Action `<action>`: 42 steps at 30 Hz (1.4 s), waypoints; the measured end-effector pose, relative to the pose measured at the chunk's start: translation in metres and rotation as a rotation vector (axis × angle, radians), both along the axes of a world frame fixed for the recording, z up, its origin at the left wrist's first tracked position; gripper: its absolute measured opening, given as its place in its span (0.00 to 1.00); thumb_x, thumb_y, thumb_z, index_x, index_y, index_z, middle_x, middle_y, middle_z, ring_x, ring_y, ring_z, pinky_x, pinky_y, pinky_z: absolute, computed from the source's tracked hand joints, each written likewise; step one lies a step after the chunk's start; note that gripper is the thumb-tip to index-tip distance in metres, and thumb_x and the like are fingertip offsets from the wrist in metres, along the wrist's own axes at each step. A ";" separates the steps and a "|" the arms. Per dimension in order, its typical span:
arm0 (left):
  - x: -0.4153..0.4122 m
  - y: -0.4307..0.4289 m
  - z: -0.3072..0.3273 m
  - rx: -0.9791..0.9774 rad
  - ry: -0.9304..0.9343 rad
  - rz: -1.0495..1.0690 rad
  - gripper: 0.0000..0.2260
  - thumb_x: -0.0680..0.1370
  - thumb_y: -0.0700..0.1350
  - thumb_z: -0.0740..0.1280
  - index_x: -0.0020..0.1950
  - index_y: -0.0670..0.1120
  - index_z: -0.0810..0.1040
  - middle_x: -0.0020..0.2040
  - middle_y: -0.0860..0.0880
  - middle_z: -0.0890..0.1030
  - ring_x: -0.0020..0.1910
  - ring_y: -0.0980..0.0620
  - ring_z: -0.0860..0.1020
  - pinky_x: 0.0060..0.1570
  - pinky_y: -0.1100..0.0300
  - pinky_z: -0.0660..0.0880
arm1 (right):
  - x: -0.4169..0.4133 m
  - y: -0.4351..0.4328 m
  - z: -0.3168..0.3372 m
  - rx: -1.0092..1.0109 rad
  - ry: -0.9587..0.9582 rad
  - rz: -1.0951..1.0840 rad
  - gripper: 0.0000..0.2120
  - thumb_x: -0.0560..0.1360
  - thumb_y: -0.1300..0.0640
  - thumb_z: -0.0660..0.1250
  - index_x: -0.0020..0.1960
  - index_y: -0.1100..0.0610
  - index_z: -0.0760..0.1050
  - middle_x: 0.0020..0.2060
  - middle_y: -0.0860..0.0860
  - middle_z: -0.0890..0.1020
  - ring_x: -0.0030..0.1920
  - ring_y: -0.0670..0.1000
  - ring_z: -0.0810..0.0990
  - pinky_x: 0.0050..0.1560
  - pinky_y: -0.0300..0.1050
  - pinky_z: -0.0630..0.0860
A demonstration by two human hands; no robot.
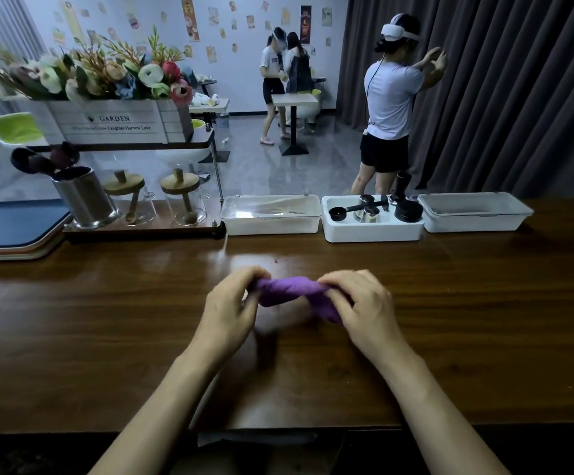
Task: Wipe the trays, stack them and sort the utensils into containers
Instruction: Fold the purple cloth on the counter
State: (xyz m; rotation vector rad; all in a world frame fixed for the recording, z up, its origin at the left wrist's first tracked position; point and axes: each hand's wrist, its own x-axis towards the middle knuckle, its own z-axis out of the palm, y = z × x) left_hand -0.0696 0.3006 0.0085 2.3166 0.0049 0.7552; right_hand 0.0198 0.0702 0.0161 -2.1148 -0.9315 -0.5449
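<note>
A bunched purple cloth (285, 290) hangs just above the middle of the dark wooden table (107, 320). My left hand (230, 308) pinches its left end and my right hand (360, 310) grips its right end. A stack of trays (11, 231), blue one on top, lies at the far left edge. Three white containers stand along the back: the left one (271, 214) holds pale utensils, the middle one (372, 222) holds black and metal measuring cups, and the right one (474, 212) looks nearly bare inside.
A metal cup (85, 197) with dark utensils and two lidded glass jars (131, 200) (184, 198) stand on a small shelf at the back left, under a flower box (107, 121). Beyond the table, several people stand near a small table (294, 101) and a dark curtain (501, 97).
</note>
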 end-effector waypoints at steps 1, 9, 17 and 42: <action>-0.008 0.002 -0.010 0.066 0.051 -0.015 0.12 0.74 0.36 0.62 0.53 0.48 0.79 0.50 0.55 0.80 0.51 0.52 0.80 0.52 0.54 0.76 | -0.005 -0.001 -0.011 -0.075 0.082 0.046 0.08 0.76 0.58 0.73 0.53 0.48 0.83 0.48 0.41 0.84 0.49 0.45 0.78 0.52 0.43 0.76; -0.037 0.014 -0.050 0.264 0.228 0.024 0.09 0.79 0.56 0.65 0.44 0.53 0.78 0.40 0.57 0.78 0.42 0.54 0.76 0.45 0.55 0.72 | -0.017 0.002 -0.060 -0.144 0.375 0.017 0.08 0.76 0.44 0.68 0.49 0.45 0.83 0.43 0.43 0.85 0.46 0.44 0.80 0.48 0.46 0.77; 0.008 -0.001 -0.052 0.182 0.346 0.078 0.12 0.78 0.50 0.70 0.61 0.52 0.82 0.53 0.51 0.82 0.53 0.46 0.79 0.50 0.55 0.74 | 0.009 0.026 -0.061 -0.313 0.476 -0.112 0.23 0.78 0.47 0.68 0.72 0.47 0.73 0.63 0.46 0.78 0.62 0.50 0.73 0.61 0.41 0.69; -0.007 0.018 -0.059 -0.096 0.299 0.366 0.13 0.78 0.41 0.68 0.61 0.53 0.76 0.58 0.55 0.79 0.54 0.50 0.79 0.51 0.55 0.74 | 0.042 0.070 -0.052 -0.253 0.527 -0.042 0.13 0.77 0.51 0.71 0.61 0.44 0.80 0.56 0.44 0.82 0.57 0.50 0.79 0.54 0.40 0.72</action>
